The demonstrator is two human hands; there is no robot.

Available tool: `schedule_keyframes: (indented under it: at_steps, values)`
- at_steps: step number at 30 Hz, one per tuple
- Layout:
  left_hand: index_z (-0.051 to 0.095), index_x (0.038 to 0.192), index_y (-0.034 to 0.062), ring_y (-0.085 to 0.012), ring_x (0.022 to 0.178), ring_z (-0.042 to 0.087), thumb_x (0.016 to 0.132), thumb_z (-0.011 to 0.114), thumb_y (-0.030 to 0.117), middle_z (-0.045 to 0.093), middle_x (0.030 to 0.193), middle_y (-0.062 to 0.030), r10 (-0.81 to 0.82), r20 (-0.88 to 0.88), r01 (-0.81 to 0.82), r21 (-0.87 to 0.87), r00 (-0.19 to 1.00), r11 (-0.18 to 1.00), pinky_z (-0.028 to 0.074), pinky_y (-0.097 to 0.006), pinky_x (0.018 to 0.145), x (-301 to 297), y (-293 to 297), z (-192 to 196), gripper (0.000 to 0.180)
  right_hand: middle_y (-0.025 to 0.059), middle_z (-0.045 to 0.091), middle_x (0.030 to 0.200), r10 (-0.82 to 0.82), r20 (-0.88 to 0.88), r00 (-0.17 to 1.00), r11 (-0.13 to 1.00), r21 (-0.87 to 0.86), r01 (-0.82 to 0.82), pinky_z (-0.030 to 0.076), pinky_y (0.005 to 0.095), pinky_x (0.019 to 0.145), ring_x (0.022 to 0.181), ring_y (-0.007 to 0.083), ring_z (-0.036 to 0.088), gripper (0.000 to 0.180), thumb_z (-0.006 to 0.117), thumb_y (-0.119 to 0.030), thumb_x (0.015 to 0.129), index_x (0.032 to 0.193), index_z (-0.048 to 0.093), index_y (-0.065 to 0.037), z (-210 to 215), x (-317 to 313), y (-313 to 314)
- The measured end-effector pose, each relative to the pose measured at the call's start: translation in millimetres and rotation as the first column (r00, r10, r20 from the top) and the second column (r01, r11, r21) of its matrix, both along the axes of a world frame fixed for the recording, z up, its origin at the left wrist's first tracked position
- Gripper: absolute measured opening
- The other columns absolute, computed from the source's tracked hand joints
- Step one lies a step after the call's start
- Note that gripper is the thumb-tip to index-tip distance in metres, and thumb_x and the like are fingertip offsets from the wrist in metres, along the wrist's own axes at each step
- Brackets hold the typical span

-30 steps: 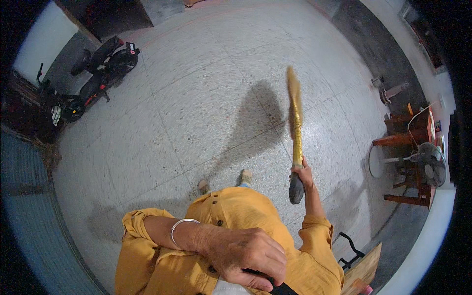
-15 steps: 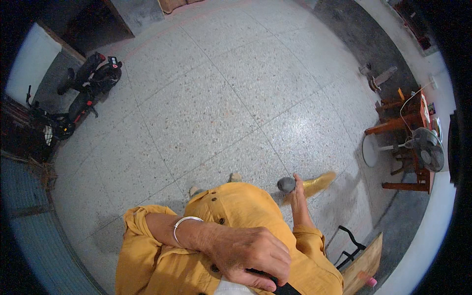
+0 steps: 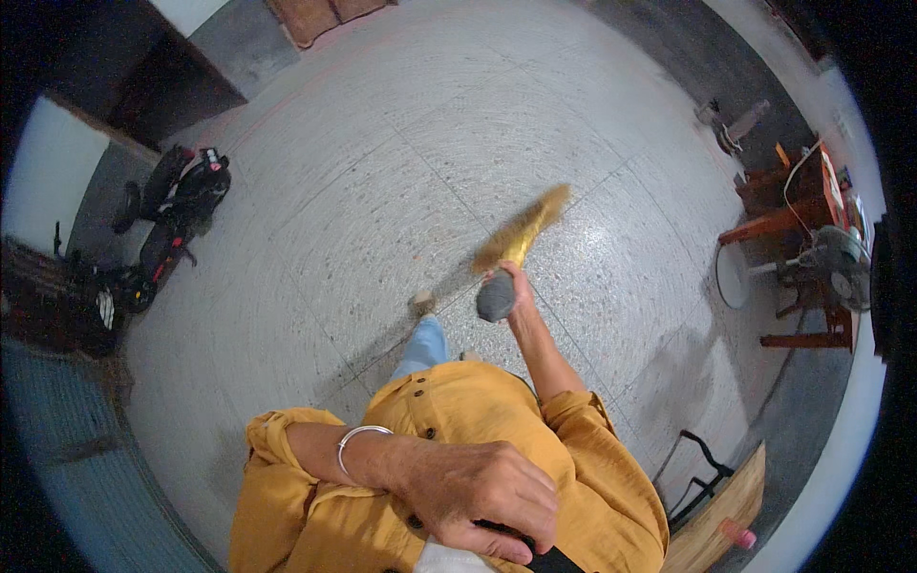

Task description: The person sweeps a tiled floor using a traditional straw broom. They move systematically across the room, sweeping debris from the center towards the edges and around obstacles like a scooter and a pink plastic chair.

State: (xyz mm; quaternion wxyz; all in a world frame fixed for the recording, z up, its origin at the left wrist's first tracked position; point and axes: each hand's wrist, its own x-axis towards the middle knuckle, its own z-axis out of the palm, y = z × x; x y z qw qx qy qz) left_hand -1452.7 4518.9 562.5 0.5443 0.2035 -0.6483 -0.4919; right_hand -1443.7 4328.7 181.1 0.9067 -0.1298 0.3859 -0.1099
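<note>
My right hand (image 3: 509, 284) is stretched out in front of me, shut on the grey handle end of a yellow straw broom (image 3: 523, 229). The bristles point away to the upper right and blur over the speckled floor (image 3: 382, 172). My left hand (image 3: 482, 492) lies bent across my chest against my yellow shirt (image 3: 478, 420), fingers curled over a dark object at the lower edge; a silver bangle (image 3: 358, 437) circles that wrist. One foot (image 3: 421, 303) steps forward below the broom.
A dark ride-on toy or scooter (image 3: 172, 224) stands at the left by a wall. At the right are a red-brown wooden table (image 3: 793, 215), a standing fan (image 3: 831, 267) and a white round base (image 3: 734, 275). A wooden board (image 3: 716, 520) leans at lower right. A doormat (image 3: 320, 14) lies at the top.
The broom swung from pointing straight ahead, down low to my right, and now up and forward again. I have stepped forward. The left hand stayed on my chest.
</note>
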Motion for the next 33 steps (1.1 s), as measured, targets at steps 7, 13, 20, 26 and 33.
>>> schedule_keyframes:
  at_steps: [7, 13, 20, 26, 33]
  values:
    - [0.059, 0.077, 0.0007, -0.0274, 0.059, 0.052, 0.082, 0.06, 0.009, 0.052, 0.064, -0.011, -0.109, -0.098, 0.1, -0.091, 0.989, 0.991, 0.041, -0.035, 0.053, 82.5, -34.8, 6.7, 0.01, 0.0097, 0.054, 0.069, 0.01, -0.127, 0.992, 0.989, -0.142, -0.028, 0.049, 0.0306, 0.051, 0.055, 0.0205, 0.055, 0.021, 0.056, -0.019, 0.08, 0.09, 0.046, -0.003, 50.0, -30.1, -18.6]
    - [0.059, 0.077, 0.0009, -0.0277, 0.06, 0.053, 0.081, 0.061, 0.009, 0.053, 0.065, -0.011, -0.171, -0.15, 0.154, -0.121, 0.974, 0.981, 0.041, -0.035, 0.053, 151.6, -43.4, 3.1, 0.009, 0.0101, 0.054, 0.068, -0.133, -0.391, 0.911, 0.948, -0.32, 0.001, 0.049, 0.0326, 0.048, 0.054, 0.0217, 0.056, 0.019, 0.057, -0.016, 0.079, 0.088, 0.047, -0.003, 36.3, -32.0, 14.2]
    - [0.059, 0.077, 0.0004, -0.0282, 0.062, 0.055, 0.081, 0.061, 0.009, 0.055, 0.067, -0.011, -0.23, -0.153, 0.219, -0.086, 0.961, 0.972, 0.043, -0.035, 0.055, 208.7, -49.1, 7.2, 0.009, 0.0133, 0.058, 0.067, -0.102, -0.398, 0.912, 0.978, 0.127, 0.165, 0.051, 0.0373, 0.052, 0.056, 0.0253, 0.058, 0.015, 0.056, -0.016, 0.08, 0.085, 0.05, -0.004, 28.5, 61.4, 25.5]
    - [0.058, 0.076, 0.0003, -0.0287, 0.063, 0.055, 0.08, 0.062, 0.008, 0.055, 0.068, -0.0112, -0.28, -0.114, 0.272, -0.082, 0.953, 0.959, 0.043, -0.035, 0.055, 232.8, -63.0, 10.6, 0.009, 0.0124, 0.056, 0.069, -0.052, -0.183, 0.982, 0.989, 0.125, 0.076, 0.051, 0.0342, 0.055, 0.058, 0.0218, 0.056, 0.019, 0.058, -0.017, 0.08, 0.088, 0.048, -0.002, 23.9, 145.0, 13.7]
    - [0.058, 0.076, -0.0001, -0.0287, 0.062, 0.054, 0.08, 0.061, 0.008, 0.055, 0.068, -0.0111, -0.408, -0.141, 0.4, -0.081, 0.902, 0.913, 0.043, -0.035, 0.055, 231.9, -91.1, 2.5, 0.01, 0.0114, 0.053, 0.079, -0.228, 0.02, 0.973, 0.974, 0.019, 0.228, 0.052, 0.0312, 0.055, 0.064, 0.0179, 0.056, 0.029, 0.058, -0.014, 0.08, 0.103, 0.042, -0.005, 71.7, 79.4, -34.5]
